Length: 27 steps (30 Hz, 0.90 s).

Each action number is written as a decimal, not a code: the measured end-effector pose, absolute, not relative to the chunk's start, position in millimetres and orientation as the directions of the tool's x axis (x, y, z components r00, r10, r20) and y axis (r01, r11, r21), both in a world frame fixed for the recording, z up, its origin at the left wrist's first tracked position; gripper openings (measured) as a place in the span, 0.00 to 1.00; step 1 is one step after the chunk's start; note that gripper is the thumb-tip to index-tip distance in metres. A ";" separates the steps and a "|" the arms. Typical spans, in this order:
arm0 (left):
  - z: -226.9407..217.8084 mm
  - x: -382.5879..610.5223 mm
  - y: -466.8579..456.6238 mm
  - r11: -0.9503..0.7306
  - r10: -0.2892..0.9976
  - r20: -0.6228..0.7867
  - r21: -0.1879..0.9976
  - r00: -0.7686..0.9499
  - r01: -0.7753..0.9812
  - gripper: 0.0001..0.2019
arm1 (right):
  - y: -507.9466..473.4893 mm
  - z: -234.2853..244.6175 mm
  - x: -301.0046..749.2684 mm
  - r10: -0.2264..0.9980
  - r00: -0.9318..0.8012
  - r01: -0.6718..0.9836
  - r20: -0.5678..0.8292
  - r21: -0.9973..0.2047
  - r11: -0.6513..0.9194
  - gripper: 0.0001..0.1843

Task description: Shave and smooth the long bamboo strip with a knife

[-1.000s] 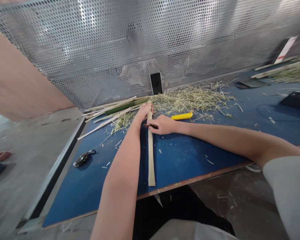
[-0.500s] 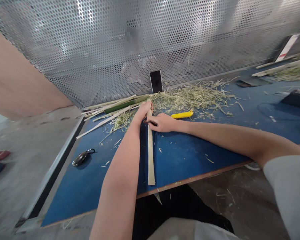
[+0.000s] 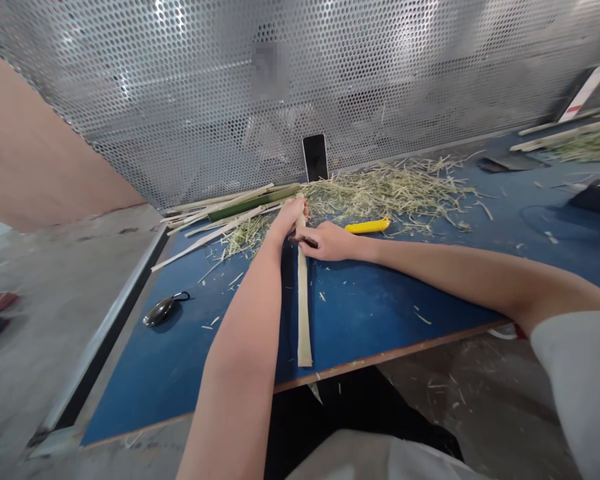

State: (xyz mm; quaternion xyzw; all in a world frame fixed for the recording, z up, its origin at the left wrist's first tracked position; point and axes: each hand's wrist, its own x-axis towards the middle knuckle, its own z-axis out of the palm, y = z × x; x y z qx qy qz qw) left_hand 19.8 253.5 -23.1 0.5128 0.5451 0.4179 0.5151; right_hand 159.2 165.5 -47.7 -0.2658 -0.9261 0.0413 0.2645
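Observation:
A pale, flat bamboo strip (image 3: 304,313) lies lengthwise on the blue table, its near end close to the front edge. My left hand (image 3: 293,212) is closed around the strip's far end. Just nearer to me, my right hand (image 3: 329,241) grips a small dark blade-like tool (image 3: 307,241), which lies crosswise over the strip. The fingers hide most of the tool, so its exact kind cannot be made out. Right of my right hand, a yellow-handled cutter (image 3: 367,227) rests on the table.
A heap of thin bamboo shavings (image 3: 395,193) spreads behind my hands. Bamboo strips (image 3: 215,237) and a green bamboo piece (image 3: 253,203) lie at the back left. A phone (image 3: 315,158) leans against the perforated metal panel (image 3: 190,133). A dark, shiny object with a loop (image 3: 160,311) sits left.
The whole view has shifted slightly. Both hands keep their grip on the bamboo strip and the dark tool, with no clear movement along the strip.

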 end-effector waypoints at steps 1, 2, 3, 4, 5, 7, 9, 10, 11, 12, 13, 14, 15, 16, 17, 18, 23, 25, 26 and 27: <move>-23.2 20.0 253.5 0.121 0.990 -0.130 0.983 0.058 0.142 0.14 | 165.4 -47.9 159.7 0.483 -0.745 0.441 0.459 -0.204 0.874 0.13; -23.3 20.2 253.6 0.118 0.990 -0.128 0.981 0.062 0.152 0.14 | 165.3 -48.2 160.1 0.456 -0.766 0.418 0.453 -0.186 0.889 0.13; -23.6 20.3 253.8 0.115 0.990 -0.126 0.981 0.063 0.158 0.14 | 165.4 -48.6 160.2 0.444 -0.773 0.415 0.453 -0.168 0.894 0.13; -23.9 20.3 254.0 0.113 0.990 -0.125 0.981 0.065 0.160 0.15 | 165.6 -48.9 160.2 0.454 -0.759 0.437 0.466 -0.152 0.887 0.14; -24.3 20.4 254.2 0.111 0.990 -0.122 0.981 0.064 0.159 0.14 | 165.9 -49.2 160.1 0.480 -0.728 0.476 0.489 -0.143 0.868 0.14; -25.3 20.5 254.8 0.115 0.990 -0.125 0.982 0.058 0.153 0.14 | 166.2 -49.0 159.9 0.511 -0.683 0.520 0.522 -0.143 0.842 0.14; -26.0 20.6 255.4 0.120 0.990 -0.130 0.982 0.059 0.147 0.14 | 166.2 -47.9 160.0 0.459 -0.733 0.456 0.503 -0.138 0.879 0.13; -26.1 20.7 255.6 0.121 0.989 -0.131 0.982 0.061 0.147 0.15 | 166.1 -47.2 160.1 0.415 -0.773 0.402 0.480 -0.134 0.906 0.13; -26.0 20.7 255.7 0.119 0.990 -0.130 0.982 0.064 0.148 0.15 | 166.1 -46.5 160.1 0.382 -0.802 0.363 0.458 -0.133 0.922 0.13; -25.8 20.8 255.7 0.117 0.989 -0.128 0.982 0.067 0.149 0.16 | 166.2 -46.1 159.9 0.379 -0.808 0.358 0.450 -0.135 0.924 0.13; -25.3 20.8 255.5 0.113 0.990 -0.124 0.983 0.068 0.147 0.16 | 166.3 -45.9 159.7 0.404 -0.795 0.386 0.453 -0.137 0.912 0.13; -24.8 20.9 255.3 0.112 0.990 -0.122 0.983 0.065 0.143 0.16 | 166.3 -45.9 159.4 0.446 -0.765 0.435 0.465 -0.138 0.890 0.13; -24.3 21.0 255.0 0.114 0.991 -0.123 0.984 0.060 0.137 0.16 | 166.3 -46.0 159.2 0.483 -0.733 0.480 0.479 -0.139 0.866 0.13; -23.9 21.1 254.7 0.118 0.991 -0.126 0.985 0.055 0.130 0.16 | 166.0 -46.3 159.1 0.500 -0.714 0.503 0.490 -0.137 0.853 0.12; -23.6 21.1 254.5 0.124 0.990 -0.131 0.985 0.051 0.122 0.16 | 165.4 -46.5 159.3 0.489 -0.718 0.495 0.495 -0.130 0.859 0.12; -23.4 21.1 254.4 0.132 0.989 -0.139 0.984 0.049 0.116 0.16 | 164.7 -46.7 159.6 0.450 -0.745 0.456 0.493 -0.117 0.882 0.12; -24.3 20.0 255.4 0.141 0.988 -0.147 0.984 0.051 0.112 0.15 | 164.6 -47.8 158.8 0.341 -0.808 0.354 0.480 -0.066 0.933 0.14; -24.4 19.8 255.5 0.130 0.989 -0.137 0.983 0.048 0.129 0.15 | 166.3 -47.9 157.2 0.466 -0.733 0.486 0.496 -0.099 0.868 0.13; -24.3 19.9 255.4 0.125 0.990 -0.134 0.982 0.052 0.140 0.15 | 166.8 -47.6 156.8 0.517 -0.694 0.537 0.502 -0.117 0.835 0.13; -24.2 20.1 255.1 0.123 0.989 -0.133 0.981 0.057 0.151 0.15 | 166.7 -47.0 156.7 0.541 -0.676 0.559 0.501 -0.129 0.819 0.13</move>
